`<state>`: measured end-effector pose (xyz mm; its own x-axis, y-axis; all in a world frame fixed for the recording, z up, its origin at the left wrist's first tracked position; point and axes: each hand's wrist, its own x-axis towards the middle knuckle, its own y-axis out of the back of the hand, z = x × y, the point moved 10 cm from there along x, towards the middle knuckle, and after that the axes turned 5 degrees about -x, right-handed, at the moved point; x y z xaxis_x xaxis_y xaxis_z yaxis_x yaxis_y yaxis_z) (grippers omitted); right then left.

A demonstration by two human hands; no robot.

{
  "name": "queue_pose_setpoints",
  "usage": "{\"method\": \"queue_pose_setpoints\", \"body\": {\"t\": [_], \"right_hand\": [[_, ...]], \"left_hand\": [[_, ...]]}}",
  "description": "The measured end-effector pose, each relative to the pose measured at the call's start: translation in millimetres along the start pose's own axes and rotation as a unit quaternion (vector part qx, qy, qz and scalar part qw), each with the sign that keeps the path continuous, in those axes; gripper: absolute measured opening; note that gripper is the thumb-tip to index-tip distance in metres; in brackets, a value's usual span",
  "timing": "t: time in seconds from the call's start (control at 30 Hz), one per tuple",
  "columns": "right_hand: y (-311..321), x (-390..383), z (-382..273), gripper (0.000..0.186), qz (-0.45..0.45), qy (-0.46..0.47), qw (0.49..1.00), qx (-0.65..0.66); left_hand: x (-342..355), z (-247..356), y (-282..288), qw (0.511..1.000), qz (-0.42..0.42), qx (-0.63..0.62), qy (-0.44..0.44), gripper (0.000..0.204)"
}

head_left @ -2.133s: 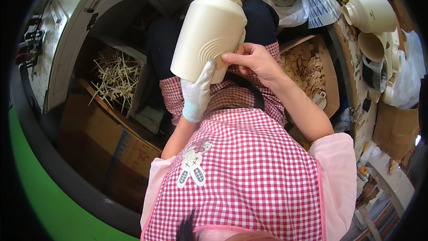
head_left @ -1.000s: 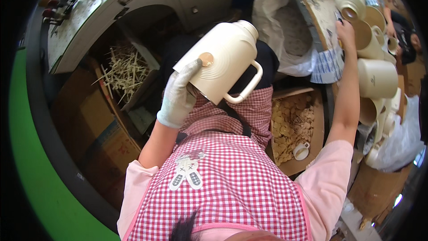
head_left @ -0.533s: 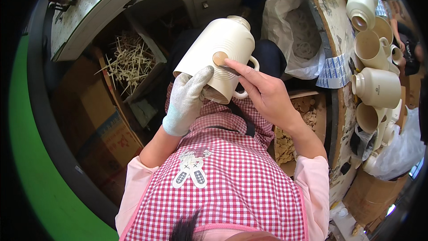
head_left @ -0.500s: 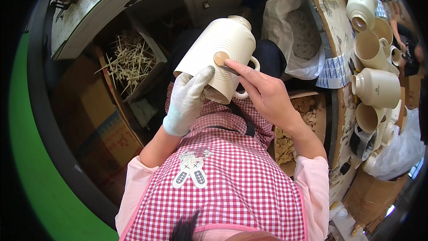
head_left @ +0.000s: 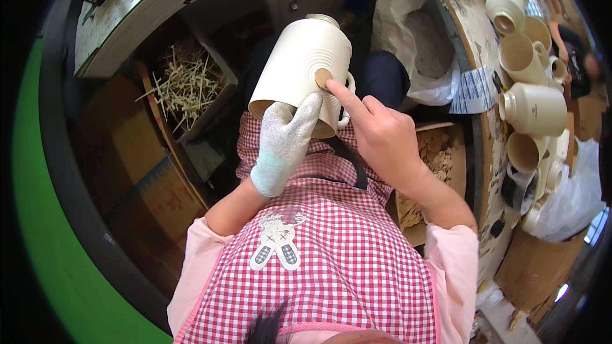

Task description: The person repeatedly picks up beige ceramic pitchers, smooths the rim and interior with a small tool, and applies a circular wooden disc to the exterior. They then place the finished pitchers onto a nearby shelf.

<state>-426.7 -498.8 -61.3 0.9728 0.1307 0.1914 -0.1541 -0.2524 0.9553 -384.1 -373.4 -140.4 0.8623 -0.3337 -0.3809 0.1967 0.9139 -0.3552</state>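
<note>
A cream-coloured thermos jug body (head_left: 296, 57) is tilted in front of me, its neck pointing away and its wide open end toward me. My left hand (head_left: 287, 130), in a pale grey glove, grips it by the rim of that open end. On the jug's side, amid concentric rings, sits a round tan disc (head_left: 324, 78). The bare right hand (head_left: 389, 130) presses its index fingertip at the disc's edge. Its other fingers are curled; a thin dark edge shows beneath the index finger, mostly hidden. The jug's handle (head_left: 347, 99) is on the right side.
Several similar jug bodies (head_left: 539, 108) crowd the worn bench (head_left: 468, 0) at right. Below it stands a box of tan scraps (head_left: 424, 178). A white plastic bag (head_left: 408, 44) hangs ahead, and a box of thin pale sticks (head_left: 185, 86) is at left. Another person (head_left: 577, 57) is at far right.
The jug has shifted slightly left and turned, so its handle shows less. My right index finger now points more upward onto the disc, and the dark thin piece under it shows less.
</note>
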Motion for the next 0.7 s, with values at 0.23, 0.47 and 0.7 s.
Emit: {"method": "queue_pose_setpoints", "body": {"t": [0.23, 0.47, 0.7], "right_hand": [[-4, 0, 7, 0.066, -0.008, -0.02, 1.0, 0.019], [-20, 6, 14, 0.043, -0.082, -0.052, 0.95, 0.298], [-9, 3, 9, 0.048, -0.051, -0.039, 0.96, 0.271]], "left_hand": [[1, -2, -9, 1.0, 0.002, 0.01, -0.005, 0.04], [9, -4, 4, 0.994, -0.033, -0.103, 0.027, 0.04], [8, -3, 3, 0.99, -0.038, -0.132, 0.011, 0.041]]}}
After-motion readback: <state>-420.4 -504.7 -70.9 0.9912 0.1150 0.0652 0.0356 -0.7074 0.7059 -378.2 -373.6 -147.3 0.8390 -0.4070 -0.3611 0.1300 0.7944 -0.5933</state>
